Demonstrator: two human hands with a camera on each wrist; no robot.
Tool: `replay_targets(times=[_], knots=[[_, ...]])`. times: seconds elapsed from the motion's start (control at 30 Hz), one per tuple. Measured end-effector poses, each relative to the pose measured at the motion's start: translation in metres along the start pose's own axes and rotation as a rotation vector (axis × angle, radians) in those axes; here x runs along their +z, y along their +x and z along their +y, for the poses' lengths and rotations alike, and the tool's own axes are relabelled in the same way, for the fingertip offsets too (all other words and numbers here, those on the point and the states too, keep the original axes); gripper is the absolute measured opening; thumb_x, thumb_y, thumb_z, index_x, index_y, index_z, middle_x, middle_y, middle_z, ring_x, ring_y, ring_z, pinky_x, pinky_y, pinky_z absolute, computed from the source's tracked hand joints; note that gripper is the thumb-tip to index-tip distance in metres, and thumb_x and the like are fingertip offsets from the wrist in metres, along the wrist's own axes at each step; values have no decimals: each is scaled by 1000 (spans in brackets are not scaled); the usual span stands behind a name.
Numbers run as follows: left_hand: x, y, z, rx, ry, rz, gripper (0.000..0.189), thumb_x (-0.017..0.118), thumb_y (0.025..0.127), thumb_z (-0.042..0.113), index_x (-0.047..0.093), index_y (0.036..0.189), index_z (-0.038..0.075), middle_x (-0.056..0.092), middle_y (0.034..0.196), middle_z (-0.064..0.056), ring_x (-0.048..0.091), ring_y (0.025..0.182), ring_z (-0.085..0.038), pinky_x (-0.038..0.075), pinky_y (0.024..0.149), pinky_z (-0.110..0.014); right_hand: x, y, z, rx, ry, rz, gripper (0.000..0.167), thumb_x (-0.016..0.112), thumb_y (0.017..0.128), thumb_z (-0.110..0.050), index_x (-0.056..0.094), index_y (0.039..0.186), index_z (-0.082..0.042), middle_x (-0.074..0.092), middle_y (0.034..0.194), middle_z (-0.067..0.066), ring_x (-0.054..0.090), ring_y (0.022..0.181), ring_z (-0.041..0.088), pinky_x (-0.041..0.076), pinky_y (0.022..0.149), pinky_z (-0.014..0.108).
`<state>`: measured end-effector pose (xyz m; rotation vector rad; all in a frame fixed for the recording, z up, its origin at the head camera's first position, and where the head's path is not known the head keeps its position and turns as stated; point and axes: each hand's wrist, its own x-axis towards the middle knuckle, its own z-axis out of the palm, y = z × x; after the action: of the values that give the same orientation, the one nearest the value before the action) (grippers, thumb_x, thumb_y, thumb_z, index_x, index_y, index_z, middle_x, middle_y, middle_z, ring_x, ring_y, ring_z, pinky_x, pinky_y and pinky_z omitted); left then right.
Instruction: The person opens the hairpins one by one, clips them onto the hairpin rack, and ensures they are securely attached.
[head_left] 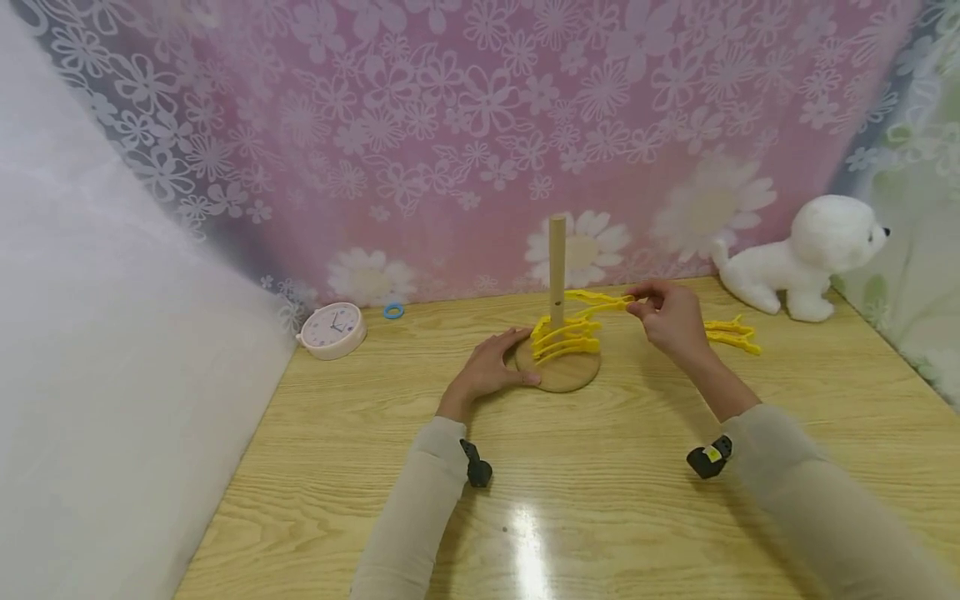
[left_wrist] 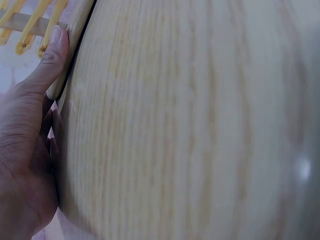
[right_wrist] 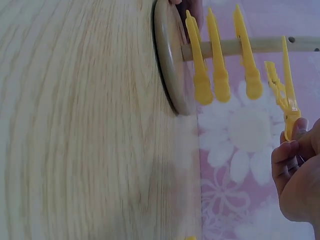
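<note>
A round wooden base [head_left: 564, 380] with an upright wooden pole [head_left: 557, 262] stands on the table. My left hand [head_left: 489, 368] holds the base by its left edge, thumb at the near side of the rim. Three yellow clips [right_wrist: 249, 65] sit one above another around the lower pole. Pinched at its hinged end by my right hand [head_left: 670, 318], another yellow clip [right_wrist: 289, 107] points towards the pole above them, its two arms spread in a V. Farther right, partly behind the right hand, several loose yellow clips [head_left: 735, 335] lie on the table.
A pink round clock [head_left: 333, 330] stands at the back left, with a blue ring [head_left: 393, 311] beside it. At the back right sits a white plush dog [head_left: 813, 258]. A flowered pink curtain [head_left: 420, 167] hangs along the table's back edge [head_left: 480, 307].
</note>
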<state>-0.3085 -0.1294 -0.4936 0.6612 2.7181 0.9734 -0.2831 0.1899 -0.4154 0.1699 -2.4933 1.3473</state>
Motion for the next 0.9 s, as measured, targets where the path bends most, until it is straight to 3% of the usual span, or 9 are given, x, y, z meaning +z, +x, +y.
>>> replay_targets(times=[0.23, 0.3, 0.43, 0.53, 0.9], knots=[[1, 0, 1, -6, -1, 2, 95, 82, 86, 55, 34, 164, 34, 24, 172, -2, 13, 160, -30, 10, 129, -54, 21, 2, -12, -11, 79, -60, 26, 50, 99, 10, 72, 111, 3, 66, 97, 19, 73, 95, 34, 51, 65, 10], [1, 0, 1, -7, -1, 2, 94, 82, 86, 55, 34, 164, 34, 24, 172, -2, 14, 160, -31, 11, 129, -55, 26, 2, -13, -15, 74, -69, 24, 52, 99, 11, 72, 110, 2, 66, 97, 19, 71, 93, 38, 50, 65, 11], [1, 0, 2, -4, 3, 1, 94, 82, 86, 55, 34, 164, 35, 24, 172, -2, 14, 160, -30, 11, 129, -54, 31, 2, -15, -32, 36, -65, 18, 60, 99, 8, 74, 107, 0, 66, 93, 18, 60, 69, 26, 46, 61, 17], [1, 0, 3, 2, 3, 1, 94, 82, 86, 54, 34, 164, 34, 25, 172, -3, 14, 160, -31, 11, 129, -54, 33, 2, -14, -44, 28, -67, 14, 64, 99, 6, 74, 107, -1, 66, 90, 17, 46, 59, 17, 46, 62, 18], [0, 0, 0, -3, 0, 1, 94, 82, 86, 56, 34, 164, 34, 24, 172, 0, 14, 160, -30, 12, 129, -55, 35, 4, -12, -87, 5, -71, 13, 65, 99, 4, 75, 105, -3, 71, 99, 16, 39, 56, 14, 43, 62, 22]])
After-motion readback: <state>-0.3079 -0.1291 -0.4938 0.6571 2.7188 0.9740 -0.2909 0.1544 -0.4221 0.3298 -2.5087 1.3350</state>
